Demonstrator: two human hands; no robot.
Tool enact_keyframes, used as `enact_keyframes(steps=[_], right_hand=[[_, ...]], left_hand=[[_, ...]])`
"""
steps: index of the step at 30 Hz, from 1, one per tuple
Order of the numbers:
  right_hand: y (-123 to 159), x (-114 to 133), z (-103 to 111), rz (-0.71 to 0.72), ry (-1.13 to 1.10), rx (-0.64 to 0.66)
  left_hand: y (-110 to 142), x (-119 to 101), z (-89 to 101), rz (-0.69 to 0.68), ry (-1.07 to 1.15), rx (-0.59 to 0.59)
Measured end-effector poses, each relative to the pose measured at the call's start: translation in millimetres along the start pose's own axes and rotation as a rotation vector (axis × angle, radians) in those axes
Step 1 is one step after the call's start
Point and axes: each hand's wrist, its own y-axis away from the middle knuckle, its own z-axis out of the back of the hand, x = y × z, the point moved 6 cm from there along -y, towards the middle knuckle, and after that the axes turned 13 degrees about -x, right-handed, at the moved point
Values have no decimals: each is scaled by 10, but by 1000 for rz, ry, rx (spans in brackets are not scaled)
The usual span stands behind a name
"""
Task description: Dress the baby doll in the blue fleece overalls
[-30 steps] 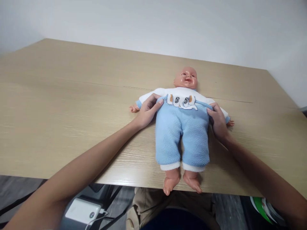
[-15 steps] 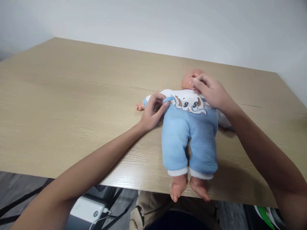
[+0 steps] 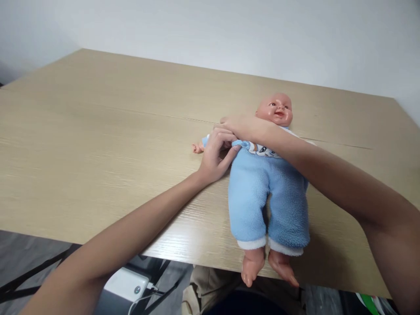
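A baby doll lies on its back on the table, head away from me. It wears fluffy light blue trousers with white cuffs and a top with a white elephant face patch at the chest. My left hand is at the doll's side, thumb and fingers pinching the blue strap at the edge of the trousers. Across the doll's chest reaches my right hand, just above my left hand. Its fingers are blurred and partly hidden, and my forearm covers part of the chest and the doll's other arm.
The wooden table has a seam running across it, and a pale wall stands behind. The doll's feet reach over the near edge. Below lie a white power bank with a cable and a green-and-white item.
My right hand has swept left from near the doll's face across its chest to my left hand. The doll's face is uncovered. My left hand keeps its pinch on the strap.
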Motion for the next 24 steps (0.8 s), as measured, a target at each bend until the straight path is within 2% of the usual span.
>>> enact_keyframes(steps=[3, 5, 7, 9, 13, 16, 18, 20, 24], right_hand=[[212, 246, -53, 189, 498, 386], [371, 506, 55, 382, 766, 492], [472, 718, 212, 458, 863, 472], [513, 825, 380, 422, 808, 385], [531, 780, 656, 324, 578, 243], [546, 703, 784, 317, 492, 187], [556, 681, 811, 349, 498, 169], [560, 676, 788, 398, 551, 175], [556, 673, 668, 475, 626, 265]], left_hand=[[3, -31, -8, -107, 10, -9], [4, -64, -16, -182, 11, -16], [7, -103, -29, -234, 23, -9], [16, -141, -38, -268, 32, 7], [66, -163, -14, -321, -13, 2], [123, -87, 43, -352, -139, -80], [160, -32, 74, -370, -178, -142], [182, 6, 74, -356, -125, -164], [144, 65, 26, -137, 130, -175]])
